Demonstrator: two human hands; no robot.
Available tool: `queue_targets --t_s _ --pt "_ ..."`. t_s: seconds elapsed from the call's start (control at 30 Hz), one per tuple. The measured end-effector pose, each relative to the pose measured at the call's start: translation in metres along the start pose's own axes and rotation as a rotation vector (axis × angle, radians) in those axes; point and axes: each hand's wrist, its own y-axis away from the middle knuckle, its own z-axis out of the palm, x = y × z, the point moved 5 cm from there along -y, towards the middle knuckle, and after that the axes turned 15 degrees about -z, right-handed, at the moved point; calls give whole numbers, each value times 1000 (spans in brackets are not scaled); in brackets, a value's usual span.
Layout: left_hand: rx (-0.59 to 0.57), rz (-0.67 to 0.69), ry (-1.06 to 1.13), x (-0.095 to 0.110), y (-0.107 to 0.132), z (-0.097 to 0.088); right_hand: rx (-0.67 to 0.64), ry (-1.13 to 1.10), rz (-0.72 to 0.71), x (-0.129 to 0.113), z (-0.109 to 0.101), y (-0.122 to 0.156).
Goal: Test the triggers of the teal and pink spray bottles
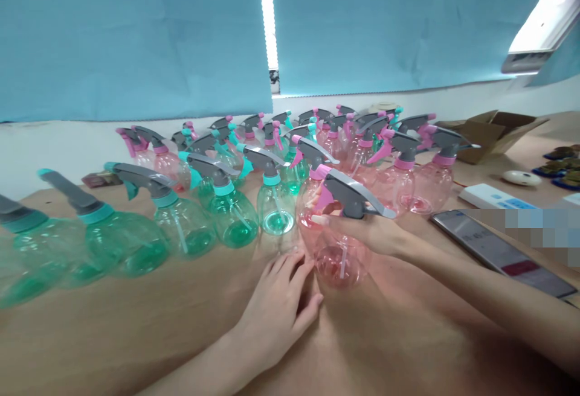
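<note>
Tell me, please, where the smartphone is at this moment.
In the head view, the smartphone lies on the table at the right, between the right forearm and a long white object.

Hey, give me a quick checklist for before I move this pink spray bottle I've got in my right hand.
1. Right hand on the front pink spray bottle: ok, it grips below the grey spray head.
2. Bottle roughly upright: ok.
3. Left hand free: ok, it rests on the table holding nothing.
4. Room behind the bottle: not ok, another pink bottle stands close behind it.
5. Spray head screwed tight: cannot tell.
6. Phone clear of the right forearm: cannot tell, they look very close.
</note>
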Motion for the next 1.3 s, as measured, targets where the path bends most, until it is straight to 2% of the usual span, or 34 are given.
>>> queue_targets --t_s 0.1,0.33,0.57,0.73,0.87,1.1,1.3 --pt "-3 -2 12 0 0 -1 20 -8 -30 -1 -1 1" --pt "-28 -2 3 -1 0 1 -53 -104 -111 -6 3 2" --pt "-17 5 10 -2 0 2 -44 -77 -101 -4 1 2" --pt "-19 2 0 -1 0 3 -38 -153 -77 5 5 4" --pt "-14 4 6 -2 0 3 8 -87 -140 10 6 7" --pt "-33 -16 21 -2 0 2 -25 97 -87 9 5 12" --pt "-46 -27 28 -1 -1 1 -75 -27 -118 5 8 7"
